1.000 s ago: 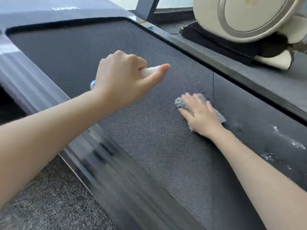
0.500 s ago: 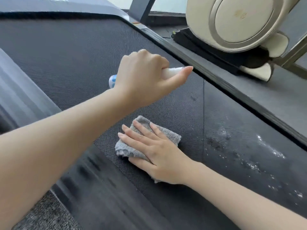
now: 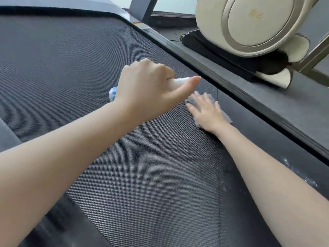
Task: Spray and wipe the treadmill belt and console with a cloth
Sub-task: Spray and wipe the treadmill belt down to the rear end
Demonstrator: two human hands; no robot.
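At the far left a strip of the treadmill's grey left side rail (image 3: 8,136) shows beside the dark, textured treadmill belt (image 3: 71,68), which fills most of the view. The left forearm reaches in from the near left and crosses above the belt. The left hand (image 3: 146,88) is held over the middle of the belt with its fingers curled tightly round a small spray bottle (image 3: 178,82). The thumb lies along the bottle's white end, and the blue-patterned end sticks out on the hand's left side. Just to the right and a little nearer, the right hand (image 3: 206,111) lies flat with its fingers straight and spread, pressing a grey cloth (image 3: 227,118) onto the belt close to its right edge. Both hand and cloth are blurred. White specks of spray (image 3: 309,182) sit on the belt's near right edge, beside the right forearm. The right side rail (image 3: 277,111) runs diagonally past the cloth, and beyond it at the far right stands a cream exercise machine (image 3: 249,24) with a round housing.
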